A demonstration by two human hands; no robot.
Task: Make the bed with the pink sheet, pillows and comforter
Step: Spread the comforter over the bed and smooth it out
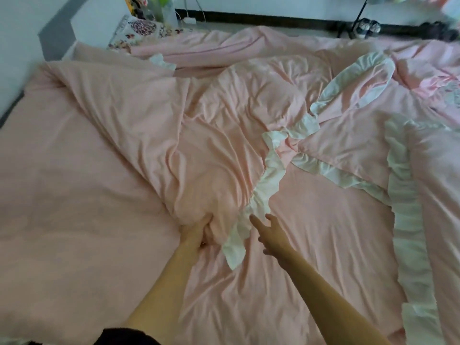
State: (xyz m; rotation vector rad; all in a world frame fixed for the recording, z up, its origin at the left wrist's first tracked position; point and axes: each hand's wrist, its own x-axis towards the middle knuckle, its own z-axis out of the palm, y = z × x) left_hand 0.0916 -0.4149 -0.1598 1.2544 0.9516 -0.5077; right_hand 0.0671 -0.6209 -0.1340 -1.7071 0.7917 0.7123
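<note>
A pink comforter (224,125) with a white ruffled edge (267,185) lies crumpled across the middle of the bed, on top of the pink sheet (74,195). My left hand (196,232) grips a bunched corner of the comforter. My right hand (270,232) is stretched out with spread fingers just right of the ruffle, fingertips close to it, holding nothing. A pink pillow (438,185) with a white frill lies at the right edge. Another pink ruffled piece (348,95) lies behind it.
A floral cushion (139,31) sits at the far left corner by the white wall. Bottles and cables stand on the floor beyond the bed, with shoes (366,27) and a black stand at the far right. The grey bed frame (10,108) shows at left.
</note>
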